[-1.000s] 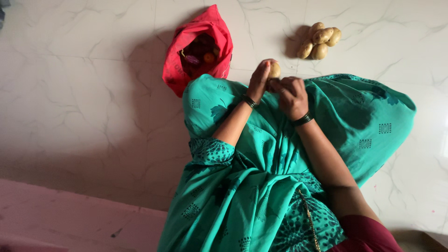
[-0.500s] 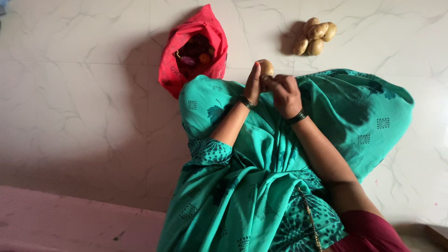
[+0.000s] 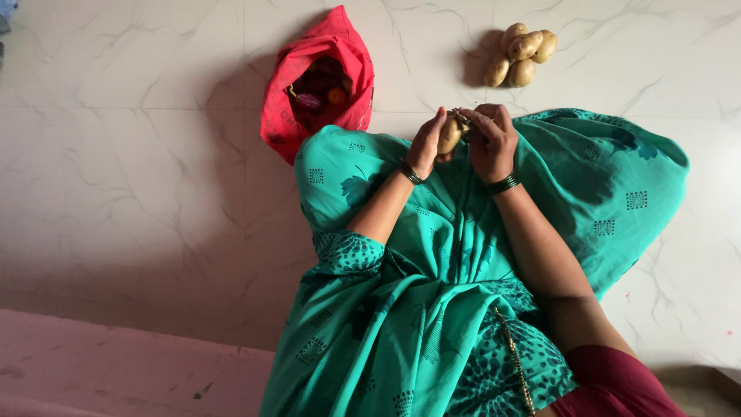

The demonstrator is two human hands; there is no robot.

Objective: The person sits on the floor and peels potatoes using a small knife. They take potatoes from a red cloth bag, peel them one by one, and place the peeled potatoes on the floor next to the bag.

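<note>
My left hand (image 3: 426,148) grips a pale brown potato (image 3: 449,136) above my lap. My right hand (image 3: 489,137) is curled closed right beside it, its fingertips against the top of the potato. A small thin tool (image 3: 458,116) pokes out of that fist; I cannot make out its kind. Both wrists wear dark bangles. My lap is covered by green patterned cloth (image 3: 432,255).
A red cloth bag (image 3: 347,58) lies open on the white marble floor (image 3: 139,154) beyond my left knee, with purple and orange vegetables (image 3: 320,91) inside. A small pile of potatoes (image 3: 521,58) sits beyond my right hand. A pink ledge (image 3: 93,363) runs at lower left.
My right hand has risen from below the potato to its top. The left hand has tilted the potato and drawn it slightly closer to me.
</note>
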